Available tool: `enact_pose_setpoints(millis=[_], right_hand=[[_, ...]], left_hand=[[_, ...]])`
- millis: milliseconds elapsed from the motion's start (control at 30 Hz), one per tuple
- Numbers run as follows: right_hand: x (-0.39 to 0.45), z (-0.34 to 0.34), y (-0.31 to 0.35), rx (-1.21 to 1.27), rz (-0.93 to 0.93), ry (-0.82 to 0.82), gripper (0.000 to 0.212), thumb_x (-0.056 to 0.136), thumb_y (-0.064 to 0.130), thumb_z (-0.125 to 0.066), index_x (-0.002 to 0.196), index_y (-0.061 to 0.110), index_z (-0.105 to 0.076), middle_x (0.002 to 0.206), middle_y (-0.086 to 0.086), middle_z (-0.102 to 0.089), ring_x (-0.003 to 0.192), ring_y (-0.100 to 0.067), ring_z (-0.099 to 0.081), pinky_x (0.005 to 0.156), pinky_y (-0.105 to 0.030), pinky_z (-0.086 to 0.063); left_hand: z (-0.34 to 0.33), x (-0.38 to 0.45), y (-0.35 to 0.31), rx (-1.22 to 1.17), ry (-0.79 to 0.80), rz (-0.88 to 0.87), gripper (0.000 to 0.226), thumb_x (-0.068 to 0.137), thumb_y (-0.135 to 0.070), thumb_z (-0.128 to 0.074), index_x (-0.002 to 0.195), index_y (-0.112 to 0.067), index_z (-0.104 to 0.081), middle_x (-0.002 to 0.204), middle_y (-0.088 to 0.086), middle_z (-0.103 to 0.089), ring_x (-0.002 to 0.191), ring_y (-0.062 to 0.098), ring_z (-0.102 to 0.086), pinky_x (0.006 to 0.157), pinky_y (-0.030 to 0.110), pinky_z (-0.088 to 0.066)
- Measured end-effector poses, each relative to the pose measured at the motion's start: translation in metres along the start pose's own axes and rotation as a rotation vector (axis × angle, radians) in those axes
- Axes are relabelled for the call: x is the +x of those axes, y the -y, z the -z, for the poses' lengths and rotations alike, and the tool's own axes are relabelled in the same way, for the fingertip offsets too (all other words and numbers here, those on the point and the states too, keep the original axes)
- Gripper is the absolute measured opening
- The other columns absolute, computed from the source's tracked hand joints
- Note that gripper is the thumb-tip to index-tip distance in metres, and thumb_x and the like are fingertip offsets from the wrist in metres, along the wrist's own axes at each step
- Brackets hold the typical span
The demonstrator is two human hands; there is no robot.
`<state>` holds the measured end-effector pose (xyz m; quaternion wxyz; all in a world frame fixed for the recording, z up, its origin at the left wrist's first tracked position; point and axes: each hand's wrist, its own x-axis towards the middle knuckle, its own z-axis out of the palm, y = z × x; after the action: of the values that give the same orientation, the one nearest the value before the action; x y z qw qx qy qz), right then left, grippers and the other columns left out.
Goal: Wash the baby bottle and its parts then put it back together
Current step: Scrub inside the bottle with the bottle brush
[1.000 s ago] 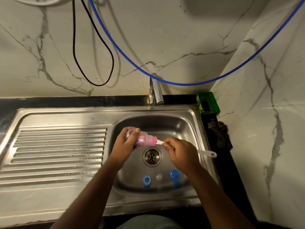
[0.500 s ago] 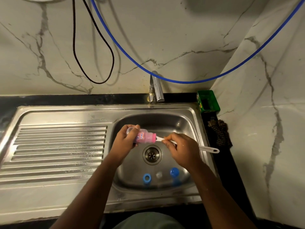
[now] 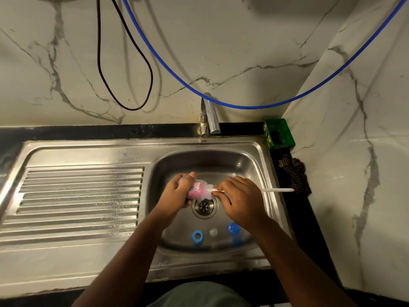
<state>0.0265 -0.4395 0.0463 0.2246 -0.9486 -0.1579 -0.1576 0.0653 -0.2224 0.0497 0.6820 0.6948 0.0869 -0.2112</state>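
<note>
Over the sink basin (image 3: pixel 250 165), my left hand (image 3: pixel 177 193) grips a small clear baby bottle (image 3: pixel 199 190) with pink showing inside, lying on its side, mouth to the right. My right hand (image 3: pixel 241 200) grips the white handle of a bottle brush (image 3: pixel 276 190); the brush head is inside the bottle and the handle sticks out to the right. On the basin floor near the front lie a blue ring (image 3: pixel 197 235), a clear nipple (image 3: pixel 213 232) and a blue cap (image 3: pixel 234 228).
The drain (image 3: pixel 204 206) sits just below the bottle. A steel tap (image 3: pixel 209 117) stands behind the basin, no water running. A ribbed drainboard (image 3: pixel 77 196) lies left. A green box (image 3: pixel 279 133) and a dark scrubber (image 3: pixel 295 173) sit on the black counter at right.
The brush handle has slid left, deeper into the bottle, and levelled out. Both hands stay over the drain.
</note>
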Motion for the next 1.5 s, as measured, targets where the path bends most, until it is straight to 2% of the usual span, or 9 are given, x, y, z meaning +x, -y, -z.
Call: enact_pose_setpoints(millis=[267,467,700,867,1000,1167,1267,1433,1500], right_hand=[[0.003,0.0,0.003,0.104,-0.2,0.094,0.012,0.096,0.039,-0.067,0.098,0.028,-0.07,0.08,0.009,-0.071,0.071,-0.011,-0.064,0.062,-0.03,-0.052],[0.0,0.002,-0.006,0.147,-0.256,0.233,0.029,0.1,0.053,-0.046,0.101,0.031,-0.065,0.079,0.011,-0.071,0.07,-0.008,-0.065,0.066,-0.034,-0.055],[0.002,0.009,-0.008,0.054,-0.142,0.042,0.008,0.092,0.035,-0.073,0.095,0.027,-0.074,0.086,0.012,-0.073,0.079,-0.009,-0.063,0.068,-0.031,-0.052],[-0.004,-0.004,0.011,0.086,-0.178,0.101,0.021,0.099,0.042,-0.058,0.099,0.026,-0.072,0.079,0.008,-0.072,0.07,-0.014,-0.065,0.061,-0.03,-0.051],[0.0,0.005,-0.006,-0.052,-0.203,-0.081,0.012,0.092,0.033,-0.076,0.09,0.021,-0.074,0.079,0.007,-0.071,0.075,-0.014,-0.062,0.063,-0.027,-0.044],[-0.005,-0.009,0.004,-0.156,-0.008,-0.133,0.021,0.099,0.029,-0.068,0.08,0.019,-0.069,0.075,0.006,-0.066,0.07,-0.017,-0.053,0.061,-0.035,-0.044],[-0.008,-0.007,-0.003,-0.106,-0.155,-0.173,0.017,0.097,0.031,-0.07,0.085,0.019,-0.071,0.075,0.005,-0.069,0.069,-0.019,-0.06,0.056,-0.035,-0.047],[-0.011,-0.014,0.011,0.094,-0.284,0.12,0.027,0.099,0.049,-0.052,0.095,0.026,-0.065,0.075,0.007,-0.069,0.064,-0.014,-0.062,0.056,-0.035,-0.052],[-0.005,-0.004,0.002,0.099,-0.234,0.11,0.022,0.098,0.047,-0.059,0.095,0.027,-0.068,0.078,0.01,-0.07,0.069,-0.009,-0.062,0.06,-0.031,-0.052]], left_hand=[[0.009,0.003,-0.003,0.004,-0.063,-0.003,0.034,0.106,-0.041,-0.057,0.106,-0.008,-0.063,0.083,0.008,-0.063,0.063,0.015,-0.057,0.052,0.024,-0.046],[0.01,0.006,0.003,0.002,-0.09,-0.033,0.027,0.105,-0.038,-0.06,0.103,-0.012,-0.063,0.082,0.005,-0.065,0.066,0.015,-0.059,0.053,0.025,-0.047],[0.012,0.006,0.005,-0.03,-0.091,-0.013,0.032,0.105,-0.039,-0.059,0.103,-0.007,-0.064,0.077,0.003,-0.064,0.063,0.014,-0.058,0.052,0.026,-0.045],[0.01,0.004,-0.004,-0.01,-0.041,-0.039,0.029,0.105,-0.038,-0.059,0.104,-0.009,-0.064,0.08,0.005,-0.065,0.065,0.015,-0.057,0.054,0.025,-0.047],[0.017,0.006,0.0,0.007,-0.1,-0.026,0.034,0.105,-0.042,-0.057,0.111,-0.009,-0.064,0.088,0.007,-0.068,0.07,0.016,-0.06,0.056,0.024,-0.048],[0.007,0.007,0.005,-0.023,-0.06,0.032,0.039,0.105,-0.045,-0.055,0.105,-0.007,-0.064,0.083,0.012,-0.064,0.057,0.011,-0.054,0.051,0.024,-0.044],[0.014,0.007,0.002,0.026,-0.133,0.001,0.037,0.106,-0.046,-0.053,0.109,-0.01,-0.062,0.085,0.008,-0.066,0.059,0.01,-0.056,0.052,0.024,-0.046],[0.002,0.011,-0.001,0.203,0.027,-0.064,0.025,0.107,-0.042,-0.054,0.1,-0.019,-0.059,0.081,0.002,-0.061,0.06,0.006,-0.056,0.051,0.023,-0.046],[0.004,0.012,0.001,0.171,-0.011,-0.065,0.031,0.107,-0.042,-0.053,0.099,-0.013,-0.061,0.078,0.003,-0.061,0.057,0.007,-0.056,0.05,0.024,-0.045]])
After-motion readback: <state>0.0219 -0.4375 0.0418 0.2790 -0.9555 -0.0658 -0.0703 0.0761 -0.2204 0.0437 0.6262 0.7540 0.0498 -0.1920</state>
